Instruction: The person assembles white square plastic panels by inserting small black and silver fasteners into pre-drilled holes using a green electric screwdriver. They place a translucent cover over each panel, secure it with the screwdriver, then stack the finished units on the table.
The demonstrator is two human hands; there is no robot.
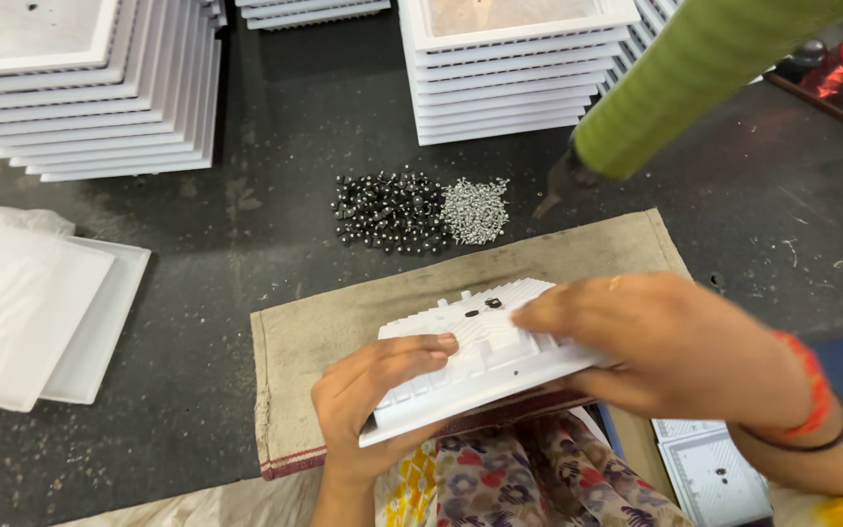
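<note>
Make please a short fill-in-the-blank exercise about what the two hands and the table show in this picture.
1. Both hands hold a ribbed ____ plastic panel.
2. The panel is above a brown ____ on the table.
3. Beside the silver screws lies a pile of small ____ parts.
4. The right hand wears a red and a ____ band.

Missing words: white; cloth; black; black

At the lower middle of the frame a ribbed panel (480,361) lies over a cloth mat (343,322), with the left hand (368,390) at its lower left edge and the right hand (665,342) on its right end. Above the mat sit two piles side by side: beads (389,211) on the left, small fasteners (475,210) (possibly screws) on the right. Stacks of trays (90,88) fill the upper left and upper middle. Flat sheets (21,312) lie at the left edge. Another person's sleeve (695,68) reaches in from the upper right.
</note>
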